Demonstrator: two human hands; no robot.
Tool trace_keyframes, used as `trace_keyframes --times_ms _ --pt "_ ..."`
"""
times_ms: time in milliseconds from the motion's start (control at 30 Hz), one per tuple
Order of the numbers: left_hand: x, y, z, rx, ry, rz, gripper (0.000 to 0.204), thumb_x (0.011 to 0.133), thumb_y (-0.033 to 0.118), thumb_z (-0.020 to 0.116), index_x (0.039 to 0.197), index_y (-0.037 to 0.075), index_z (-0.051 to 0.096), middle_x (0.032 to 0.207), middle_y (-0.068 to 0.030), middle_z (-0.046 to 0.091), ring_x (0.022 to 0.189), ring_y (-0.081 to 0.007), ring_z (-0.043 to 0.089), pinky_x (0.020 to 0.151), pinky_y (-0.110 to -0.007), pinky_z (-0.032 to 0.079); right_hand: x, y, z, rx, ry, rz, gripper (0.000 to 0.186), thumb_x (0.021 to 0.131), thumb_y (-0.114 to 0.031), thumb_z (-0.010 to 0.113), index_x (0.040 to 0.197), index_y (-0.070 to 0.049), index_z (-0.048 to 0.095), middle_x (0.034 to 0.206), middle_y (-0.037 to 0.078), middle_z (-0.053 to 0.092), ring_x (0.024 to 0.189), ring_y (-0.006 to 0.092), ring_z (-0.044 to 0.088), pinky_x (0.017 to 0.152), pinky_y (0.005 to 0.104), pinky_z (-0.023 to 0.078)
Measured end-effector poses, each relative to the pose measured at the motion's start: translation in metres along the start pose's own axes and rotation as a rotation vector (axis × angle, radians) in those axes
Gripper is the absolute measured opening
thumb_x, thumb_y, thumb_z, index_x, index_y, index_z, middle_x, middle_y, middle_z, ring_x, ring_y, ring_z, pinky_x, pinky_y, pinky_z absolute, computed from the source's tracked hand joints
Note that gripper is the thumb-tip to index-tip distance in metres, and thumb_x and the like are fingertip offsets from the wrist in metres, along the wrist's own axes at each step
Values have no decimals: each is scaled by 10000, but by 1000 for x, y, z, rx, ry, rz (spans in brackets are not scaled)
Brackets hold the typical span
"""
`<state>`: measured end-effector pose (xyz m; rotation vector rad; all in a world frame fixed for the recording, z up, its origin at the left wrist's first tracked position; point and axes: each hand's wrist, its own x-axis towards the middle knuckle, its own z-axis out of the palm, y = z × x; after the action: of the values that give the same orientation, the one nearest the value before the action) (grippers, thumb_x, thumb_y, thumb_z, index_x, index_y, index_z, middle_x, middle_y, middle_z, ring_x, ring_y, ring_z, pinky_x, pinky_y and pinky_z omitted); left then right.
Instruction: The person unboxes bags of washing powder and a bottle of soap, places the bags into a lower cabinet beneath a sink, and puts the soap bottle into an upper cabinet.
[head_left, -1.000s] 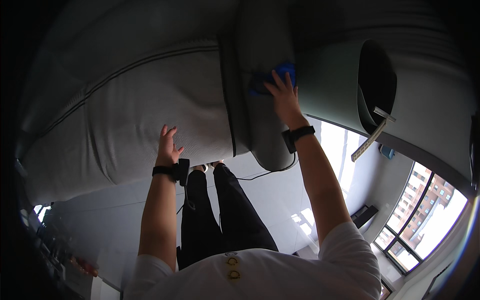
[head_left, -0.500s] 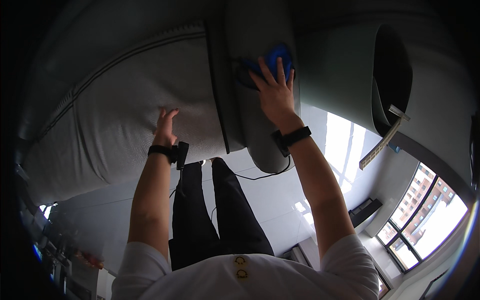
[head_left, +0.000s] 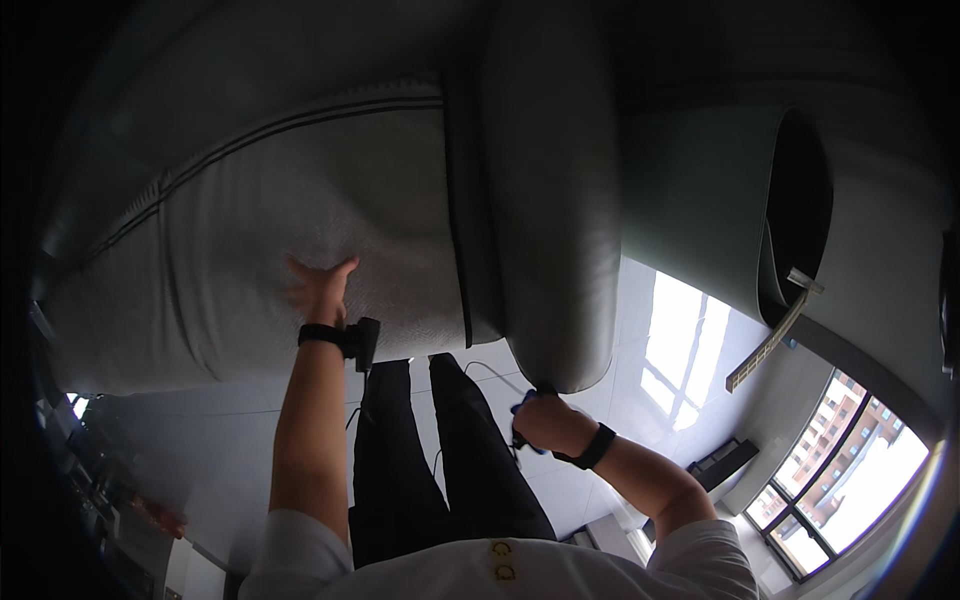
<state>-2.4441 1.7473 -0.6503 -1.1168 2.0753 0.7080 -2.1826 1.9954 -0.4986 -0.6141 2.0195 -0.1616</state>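
Observation:
Spread fingers mark my left hand point(head_left: 320, 290) as open, over the grey fabric cover point(head_left: 230, 240) of the sofa seat; whether it touches the cloth I cannot tell. My right hand point(head_left: 555, 422) is closed in a fist just below the near end of the padded grey armrest point(head_left: 560, 220). A blue and dark bundle point(head_left: 520, 405) pokes out at the fist's left side, mostly hidden by the fingers, so its kind is unclear. A black band with a small dark device circles my left wrist; another band is on my right.
Right of the armrest lies a large grey-green rolled sheet point(head_left: 700, 200). A tan slatted strip point(head_left: 765, 345) juts out beside its end. On the pale floor stands a low dark box point(head_left: 725, 462), near a window point(head_left: 840, 450). A thin cable runs by my legs.
My right hand has left the top of the armrest and come down toward me, closing on the blue bundle that lay there. My left hand has drawn slightly nearer. The view has shifted.

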Motion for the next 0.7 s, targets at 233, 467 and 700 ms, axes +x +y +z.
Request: trace_keyframes --times_ms 233,467,700 --pt "-18 3 -17 310 -65 -172 1408 561 515 855 1449 233 -202 1449 -357 -164 1335 -580 -49 1023 -710 142 79 83 -164 339 908 304 333 791 -68 560 1121 -65 608 1067 181 613 952 355 607 818 403 525" --pt "-17 -5 -8 372 -110 -185 1335 586 536 829 1450 188 -128 1454 -328 -68 1353 -522 -11 1043 -666 123 204 203 -267 -76 551 670 340 936 -181 424 1150 -10 626 1355 196 438 1186 324 437 1001 411 366" --pt "-8 4 -4 414 -198 -145 1269 611 556 802 1451 143 -55 1460 -299 28 1370 -463 28 1062 -621 105 197 230 -252 561 699 708 445 959 -192 400 1350 21 402 1374 214 401 1264 368 381 1058 419 353"
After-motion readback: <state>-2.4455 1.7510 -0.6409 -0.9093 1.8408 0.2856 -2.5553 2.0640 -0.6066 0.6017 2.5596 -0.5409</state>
